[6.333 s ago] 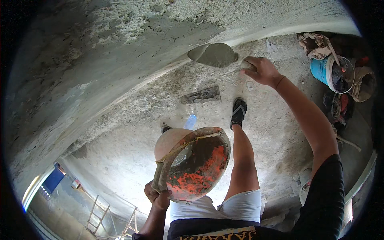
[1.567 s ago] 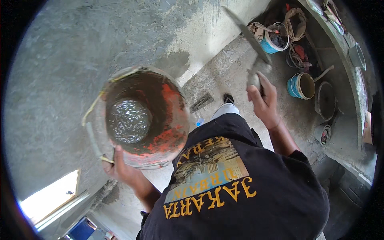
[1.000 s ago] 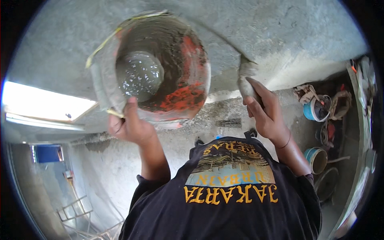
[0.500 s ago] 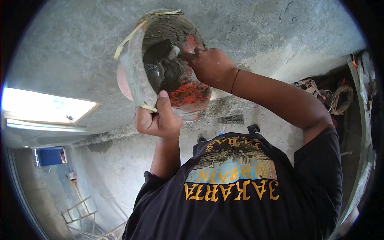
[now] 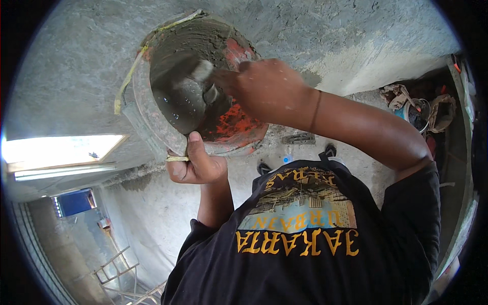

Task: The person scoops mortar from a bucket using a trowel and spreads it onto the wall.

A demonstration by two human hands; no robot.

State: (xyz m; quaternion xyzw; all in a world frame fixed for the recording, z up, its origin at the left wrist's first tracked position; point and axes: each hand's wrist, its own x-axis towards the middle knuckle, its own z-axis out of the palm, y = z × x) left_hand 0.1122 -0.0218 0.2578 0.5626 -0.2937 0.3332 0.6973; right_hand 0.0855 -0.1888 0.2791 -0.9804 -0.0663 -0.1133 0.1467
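A mortar-caked bucket is tipped with its mouth toward me, red patches showing through the grey inside. My left hand grips its lower rim, thumb over the edge and fingers underneath. A yellow strip hangs along the rim's far left side. Inside, wet grey mortar lies on what looks like a trowel's blade, blurred by motion. My right hand is closed around the trowel's handle at the bucket's right side, and most of the handle is hidden by the fingers.
A grey plastered wall spans the top, close behind the bucket. A bright window opening is at the left. Sacks and a container stand at the right. A ladder-like frame stands lower left; a rectangular grate lies on the floor.
The bucket has turned so its mouth faces me more, showing more of the inside. The mortar-laden trowel has shifted left and slightly down within it. Both hands keep their grip.
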